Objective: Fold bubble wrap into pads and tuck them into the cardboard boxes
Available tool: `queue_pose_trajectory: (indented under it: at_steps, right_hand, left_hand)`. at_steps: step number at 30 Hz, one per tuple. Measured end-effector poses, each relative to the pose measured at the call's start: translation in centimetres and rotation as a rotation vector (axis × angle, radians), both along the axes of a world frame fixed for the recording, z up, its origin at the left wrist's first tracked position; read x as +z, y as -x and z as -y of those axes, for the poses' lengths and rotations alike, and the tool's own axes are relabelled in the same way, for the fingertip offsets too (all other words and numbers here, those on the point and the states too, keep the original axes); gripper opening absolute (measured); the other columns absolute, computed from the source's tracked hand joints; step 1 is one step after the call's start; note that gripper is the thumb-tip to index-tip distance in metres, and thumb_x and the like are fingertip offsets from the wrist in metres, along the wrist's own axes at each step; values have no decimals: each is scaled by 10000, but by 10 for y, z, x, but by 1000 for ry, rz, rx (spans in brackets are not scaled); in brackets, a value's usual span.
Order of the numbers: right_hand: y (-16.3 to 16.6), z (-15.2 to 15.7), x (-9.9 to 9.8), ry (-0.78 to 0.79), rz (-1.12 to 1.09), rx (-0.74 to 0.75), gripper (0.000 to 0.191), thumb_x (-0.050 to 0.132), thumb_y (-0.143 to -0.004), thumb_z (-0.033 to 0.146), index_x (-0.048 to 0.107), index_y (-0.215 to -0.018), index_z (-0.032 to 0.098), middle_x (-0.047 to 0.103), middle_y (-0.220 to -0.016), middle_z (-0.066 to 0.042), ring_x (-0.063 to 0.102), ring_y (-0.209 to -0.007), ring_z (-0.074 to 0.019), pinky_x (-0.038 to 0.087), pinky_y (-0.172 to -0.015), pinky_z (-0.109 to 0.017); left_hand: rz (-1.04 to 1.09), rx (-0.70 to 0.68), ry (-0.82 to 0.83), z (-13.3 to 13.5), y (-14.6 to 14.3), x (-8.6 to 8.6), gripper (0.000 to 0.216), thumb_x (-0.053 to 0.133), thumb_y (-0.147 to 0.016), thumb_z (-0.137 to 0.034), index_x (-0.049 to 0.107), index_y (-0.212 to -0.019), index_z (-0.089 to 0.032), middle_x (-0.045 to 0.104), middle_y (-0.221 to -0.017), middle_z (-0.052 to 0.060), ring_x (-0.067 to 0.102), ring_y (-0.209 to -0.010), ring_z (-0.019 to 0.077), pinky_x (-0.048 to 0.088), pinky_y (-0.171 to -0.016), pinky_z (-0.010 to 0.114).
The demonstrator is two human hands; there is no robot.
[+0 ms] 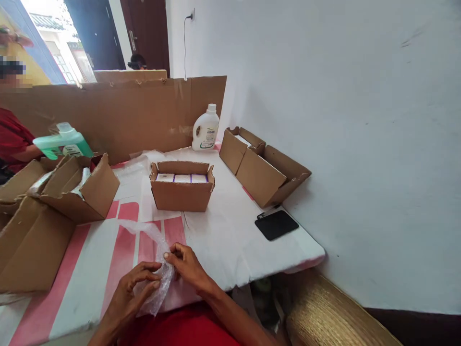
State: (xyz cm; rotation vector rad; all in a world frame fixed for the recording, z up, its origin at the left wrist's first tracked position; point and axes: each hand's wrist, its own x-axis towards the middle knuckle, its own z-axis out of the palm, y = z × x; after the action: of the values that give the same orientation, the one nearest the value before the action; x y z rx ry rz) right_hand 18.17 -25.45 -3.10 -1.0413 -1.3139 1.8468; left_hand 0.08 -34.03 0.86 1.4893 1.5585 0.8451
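My left hand [131, 293] and my right hand [187, 266] both pinch a strip of clear bubble wrap [156, 269] at the near edge of the table. The wrap trails up and left over the red-and-white table cover [108, 250]. Fingers of both hands are curled onto the plastic. Straight ahead stands a small open cardboard box [182, 192] with white and purple packs inside.
An empty open carton [262, 166] lies on its side by the white wall, a black phone [275, 224] in front of it. A white bottle [206, 129] stands at the back. More cartons [77, 192] and a green bottle [63, 142] sit left, near a person in red.
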Motion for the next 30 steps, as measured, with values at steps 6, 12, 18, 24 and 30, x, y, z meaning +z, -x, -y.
queue_pose_trajectory:
  at_steps: [6,12,18,24,30]
  right_hand:
    - [-15,5,-9,121,-131,-85,548,775,-709,684,586,-700,169,523,-561,57,464,-450,-78,388,-424,-205]
    - [-25,15,-9,140,-222,-152,518,730,-787,649,678,-751,135,655,-679,-21,550,-537,-98,386,-463,-200]
    - [-63,37,22,-270,130,-238,380,598,-952,489,662,-754,171,644,-702,-24,577,-629,-135,459,-569,-248]
    - [-61,49,54,-1287,276,-164,244,602,-980,323,641,-1158,160,717,-1059,-99,620,-1018,-228,512,-902,-376]
    - [-34,37,36,-1510,434,-66,148,554,-983,283,620,-1063,178,715,-927,-39,612,-904,-201,443,-895,-385]
  left_hand:
    - [115,159,42,5,-8,-11,315,688,-803,-551,780,-818,-250,736,-1129,106,676,-1108,272,540,-959,360]
    - [192,334,61,7,-2,-6,415,711,-758,-600,750,-883,-207,748,-1054,102,696,-1009,261,561,-900,335]
    - [22,250,-79,-6,-16,12,367,672,-793,-579,740,-877,-227,761,-1003,79,708,-988,257,564,-880,318]
    - [-70,106,-135,-12,-36,26,280,640,-842,-520,717,-894,-255,756,-883,39,713,-792,214,565,-727,276]
    - [32,241,0,1,-33,31,361,647,-818,-590,661,-885,-236,711,-765,17,676,-665,194,537,-573,243]
